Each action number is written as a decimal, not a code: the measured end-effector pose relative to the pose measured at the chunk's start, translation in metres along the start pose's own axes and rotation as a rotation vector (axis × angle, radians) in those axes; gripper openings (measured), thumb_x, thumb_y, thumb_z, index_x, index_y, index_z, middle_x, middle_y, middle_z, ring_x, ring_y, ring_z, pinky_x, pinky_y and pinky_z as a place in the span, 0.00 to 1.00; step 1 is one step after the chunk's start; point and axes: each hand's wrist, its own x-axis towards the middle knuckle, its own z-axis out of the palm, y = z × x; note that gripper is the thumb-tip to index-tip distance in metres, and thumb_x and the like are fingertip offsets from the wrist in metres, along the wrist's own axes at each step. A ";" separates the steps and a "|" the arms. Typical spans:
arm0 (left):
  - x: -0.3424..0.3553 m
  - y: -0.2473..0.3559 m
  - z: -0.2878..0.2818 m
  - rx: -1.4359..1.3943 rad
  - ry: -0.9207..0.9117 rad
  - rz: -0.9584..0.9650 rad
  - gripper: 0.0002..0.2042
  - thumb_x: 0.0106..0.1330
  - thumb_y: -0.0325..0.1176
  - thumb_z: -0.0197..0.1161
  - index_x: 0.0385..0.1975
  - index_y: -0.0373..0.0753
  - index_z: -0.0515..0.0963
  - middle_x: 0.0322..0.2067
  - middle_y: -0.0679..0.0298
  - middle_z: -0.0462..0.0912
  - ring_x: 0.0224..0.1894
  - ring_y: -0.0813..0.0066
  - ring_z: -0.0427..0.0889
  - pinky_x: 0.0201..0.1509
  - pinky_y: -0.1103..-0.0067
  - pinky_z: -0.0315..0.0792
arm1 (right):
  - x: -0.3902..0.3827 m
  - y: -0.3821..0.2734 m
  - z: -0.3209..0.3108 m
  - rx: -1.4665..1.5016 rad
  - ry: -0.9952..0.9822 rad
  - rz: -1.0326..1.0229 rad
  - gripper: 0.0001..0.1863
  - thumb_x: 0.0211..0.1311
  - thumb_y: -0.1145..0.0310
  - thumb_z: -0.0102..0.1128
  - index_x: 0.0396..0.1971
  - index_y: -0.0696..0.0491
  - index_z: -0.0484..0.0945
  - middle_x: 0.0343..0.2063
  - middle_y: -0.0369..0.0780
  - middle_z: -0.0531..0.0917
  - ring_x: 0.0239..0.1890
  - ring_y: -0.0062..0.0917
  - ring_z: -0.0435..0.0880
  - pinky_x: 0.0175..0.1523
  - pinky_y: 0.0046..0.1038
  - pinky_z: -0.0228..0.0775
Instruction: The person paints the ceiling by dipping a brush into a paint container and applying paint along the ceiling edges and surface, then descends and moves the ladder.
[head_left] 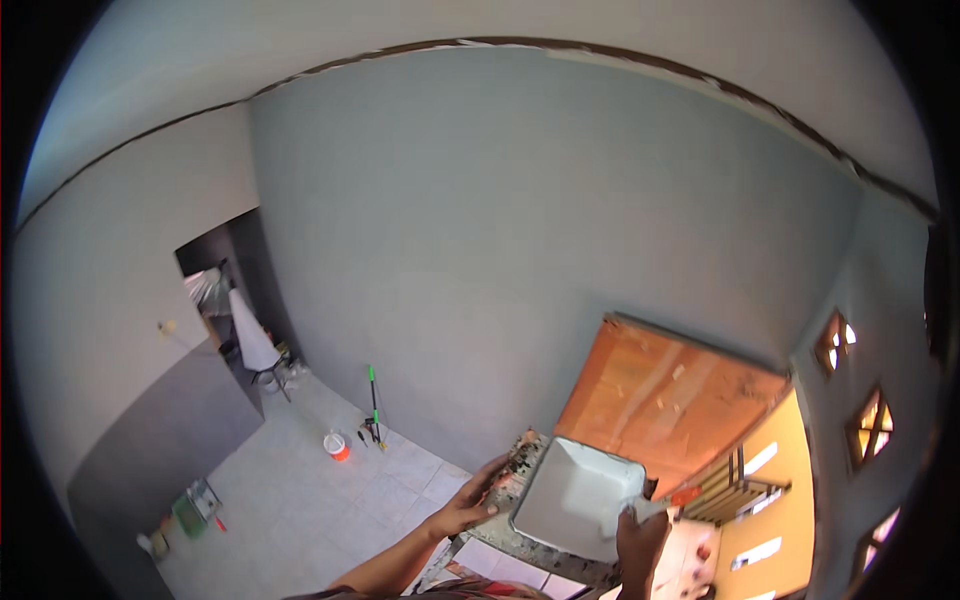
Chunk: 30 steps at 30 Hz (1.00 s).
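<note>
A white paint tray (541,500) with pale paint in it rests on a narrow, paint-spattered platform (520,462) high above the floor. My left hand (474,503) has its fingers curled over the left edge of that platform. At the tray's right side, my right hand (641,543) is closed round an orange-handled paintbrush (686,497). The brush's pale head lies at the tray's right rim, and its handle points right. My fingers partly hide the brush, and I cannot tell whether they also touch the tray.
Beyond the tray stands an orange-brown wooden door (670,400) against the grey-blue wall (480,250). Down on the tiled floor (300,510) are a white-and-orange bucket (336,446), a green-handled pole (374,395) and a green tray (190,515). A doorway opens at left.
</note>
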 end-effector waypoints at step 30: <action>-0.033 0.012 0.040 0.652 0.206 0.198 0.25 0.52 0.34 0.80 0.50 0.31 0.84 0.71 0.43 0.63 0.71 0.51 0.69 0.70 0.69 0.66 | -0.024 -0.035 -0.029 0.503 -0.131 -0.050 0.17 0.73 0.69 0.60 0.56 0.60 0.74 0.50 0.45 0.81 0.51 0.33 0.79 0.56 0.34 0.73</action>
